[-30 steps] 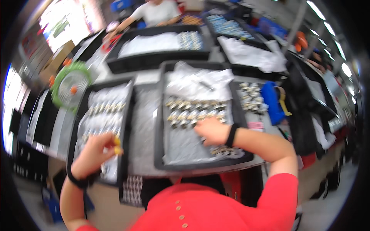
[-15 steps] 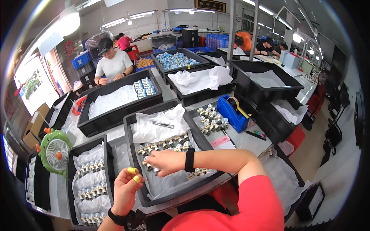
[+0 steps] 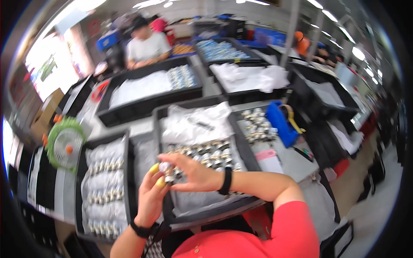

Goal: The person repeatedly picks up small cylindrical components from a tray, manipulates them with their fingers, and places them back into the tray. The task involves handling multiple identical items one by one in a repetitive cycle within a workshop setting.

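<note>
Head view: I see the yellow-capped left hand (image 3: pixel 150 198) and the right hand (image 3: pixel 201 175), fingers gripping one small silver-and-gold metal part (image 3: pixel 167 173) above the rectangular black plastic tray's (image 3: pixel 246 148) nine-o'clock edge

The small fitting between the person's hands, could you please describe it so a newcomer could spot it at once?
Find the black tray right in front of the red shirt. At its left side, the left hand, with yellow-tipped fingers, meets the right hand at a small fitting. Similar fittings lie in the tray; this one is held up.
</note>
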The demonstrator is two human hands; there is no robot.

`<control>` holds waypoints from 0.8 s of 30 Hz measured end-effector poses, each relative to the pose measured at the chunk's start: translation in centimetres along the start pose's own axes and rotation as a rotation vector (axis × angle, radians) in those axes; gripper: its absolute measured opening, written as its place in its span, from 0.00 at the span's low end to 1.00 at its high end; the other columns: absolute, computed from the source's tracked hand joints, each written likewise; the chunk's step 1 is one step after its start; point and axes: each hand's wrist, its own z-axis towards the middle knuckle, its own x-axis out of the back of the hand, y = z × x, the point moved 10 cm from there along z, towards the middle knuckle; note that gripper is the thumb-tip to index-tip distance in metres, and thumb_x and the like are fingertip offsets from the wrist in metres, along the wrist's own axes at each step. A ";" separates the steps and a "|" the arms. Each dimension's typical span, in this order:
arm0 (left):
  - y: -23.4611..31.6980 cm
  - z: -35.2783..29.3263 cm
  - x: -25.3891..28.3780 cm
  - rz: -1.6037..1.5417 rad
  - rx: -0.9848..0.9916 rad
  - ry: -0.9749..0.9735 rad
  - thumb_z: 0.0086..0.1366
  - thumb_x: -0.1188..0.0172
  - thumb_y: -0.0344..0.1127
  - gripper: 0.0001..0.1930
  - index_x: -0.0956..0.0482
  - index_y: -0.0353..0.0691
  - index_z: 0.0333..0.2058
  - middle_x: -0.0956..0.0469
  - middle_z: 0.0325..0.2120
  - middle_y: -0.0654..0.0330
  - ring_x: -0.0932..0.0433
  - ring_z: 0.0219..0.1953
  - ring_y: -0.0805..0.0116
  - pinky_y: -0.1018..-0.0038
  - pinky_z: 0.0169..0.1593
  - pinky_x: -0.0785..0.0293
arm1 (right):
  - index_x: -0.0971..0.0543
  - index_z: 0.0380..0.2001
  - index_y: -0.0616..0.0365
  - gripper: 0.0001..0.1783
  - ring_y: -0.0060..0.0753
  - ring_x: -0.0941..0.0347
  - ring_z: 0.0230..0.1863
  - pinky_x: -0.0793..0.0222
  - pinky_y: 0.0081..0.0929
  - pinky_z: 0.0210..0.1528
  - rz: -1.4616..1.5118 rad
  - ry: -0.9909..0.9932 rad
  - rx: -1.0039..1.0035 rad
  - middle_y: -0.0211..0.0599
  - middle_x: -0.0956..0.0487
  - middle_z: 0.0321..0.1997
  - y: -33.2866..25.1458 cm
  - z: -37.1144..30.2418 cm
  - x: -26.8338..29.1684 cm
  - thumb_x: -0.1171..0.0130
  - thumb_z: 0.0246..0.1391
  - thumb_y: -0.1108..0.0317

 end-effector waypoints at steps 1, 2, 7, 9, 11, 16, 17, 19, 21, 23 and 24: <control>-0.4 0.5 -0.8 0.008 0.003 -0.088 0.65 0.47 0.28 0.25 0.41 0.35 0.59 0.29 0.49 0.57 0.29 0.51 0.69 0.73 0.52 0.32 | 0.42 0.62 0.58 0.44 0.40 0.33 0.54 0.36 0.33 0.57 -0.026 0.049 0.045 0.45 0.35 0.59 0.4 -0.4 0.2 0.32 0.42 0.69; -0.4 0.5 -1.5 0.022 -0.002 -0.162 0.64 0.48 0.27 0.26 0.43 0.35 0.61 0.29 0.50 0.56 0.29 0.52 0.68 0.73 0.53 0.32 | 0.42 0.62 0.59 0.45 0.40 0.33 0.55 0.36 0.32 0.57 -0.005 0.031 0.027 0.45 0.35 0.60 0.3 -0.5 0.2 0.31 0.40 0.69; -0.5 -0.5 -0.8 -0.003 0.063 -0.119 0.63 0.48 0.24 0.27 0.42 0.36 0.61 0.29 0.52 0.57 0.29 0.51 0.73 0.76 0.50 0.31 | 0.42 0.62 0.58 0.47 0.37 0.31 0.49 0.30 0.30 0.51 -0.005 -0.043 0.037 0.43 0.34 0.57 -1.1 -0.2 -0.7 0.30 0.37 0.74; -0.9 -0.5 -0.4 0.010 0.078 -0.135 0.64 0.48 0.26 0.28 0.43 0.38 0.62 0.30 0.53 0.56 0.29 0.52 0.71 0.75 0.50 0.30 | 0.41 0.61 0.58 0.47 0.35 0.30 0.47 0.32 0.30 0.52 -0.008 -0.052 0.005 0.42 0.33 0.56 -0.7 -0.2 -1.0 0.30 0.36 0.74; -1.4 -0.3 0.1 0.018 0.082 -0.147 0.65 0.48 0.28 0.28 0.44 0.39 0.62 0.31 0.54 0.55 0.28 0.53 0.68 0.73 0.51 0.29 | 0.40 0.61 0.58 0.47 0.34 0.30 0.46 0.33 0.29 0.52 -0.013 -0.068 -0.031 0.41 0.32 0.56 -0.1 -0.1 -1.2 0.30 0.35 0.74; -1.6 0.0 0.5 -0.001 0.084 -0.134 0.64 0.48 0.29 0.28 0.44 0.40 0.62 0.29 0.52 0.57 0.28 0.53 0.69 0.74 0.51 0.29 | 0.40 0.61 0.57 0.47 0.35 0.29 0.46 0.32 0.30 0.51 -0.031 -0.075 -0.017 0.41 0.32 0.56 0.1 -0.2 -1.4 0.30 0.35 0.76; -1.7 0.0 0.4 -0.011 0.091 -0.135 0.64 0.48 0.28 0.28 0.43 0.40 0.62 0.29 0.52 0.57 0.28 0.53 0.69 0.74 0.52 0.29 | 0.40 0.61 0.56 0.47 0.35 0.29 0.46 0.32 0.30 0.51 -0.034 -0.075 -0.015 0.41 0.33 0.56 0.0 -0.2 -1.3 0.30 0.35 0.76; -1.8 0.0 0.3 -0.029 0.101 -0.136 0.64 0.48 0.27 0.28 0.43 0.40 0.62 0.28 0.52 0.57 0.28 0.52 0.69 0.74 0.52 0.30 | 0.40 0.61 0.56 0.46 0.36 0.29 0.46 0.32 0.30 0.51 -0.037 -0.075 -0.010 0.41 0.33 0.56 -0.2 -0.1 -1.4 0.31 0.35 0.77; -1.5 -0.1 0.3 -0.019 0.064 -0.135 0.63 0.48 0.27 0.28 0.42 0.40 0.62 0.28 0.51 0.57 0.27 0.52 0.69 0.73 0.52 0.30 | 0.40 0.61 0.56 0.46 0.37 0.29 0.47 0.31 0.29 0.51 -0.037 -0.074 -0.003 0.42 0.33 0.57 -0.3 -0.1 -1.5 0.31 0.36 0.78; -1.3 -0.1 0.4 0.004 0.035 -0.122 0.63 0.48 0.26 0.28 0.42 0.40 0.62 0.28 0.50 0.57 0.27 0.51 0.70 0.73 0.52 0.29 | 0.40 0.61 0.56 0.45 0.37 0.29 0.49 0.30 0.29 0.51 -0.019 -0.078 -0.011 0.41 0.33 0.57 -0.1 -0.2 -1.6 0.32 0.36 0.79; -1.3 0.0 0.5 0.022 0.025 -0.108 0.63 0.47 0.26 0.28 0.41 0.40 0.61 0.28 0.50 0.57 0.27 0.51 0.70 0.73 0.52 0.29 | 0.40 0.61 0.56 0.45 0.38 0.29 0.49 0.30 0.29 0.51 -0.010 -0.080 -0.015 0.41 0.33 0.57 0.0 -0.2 -1.6 0.32 0.36 0.79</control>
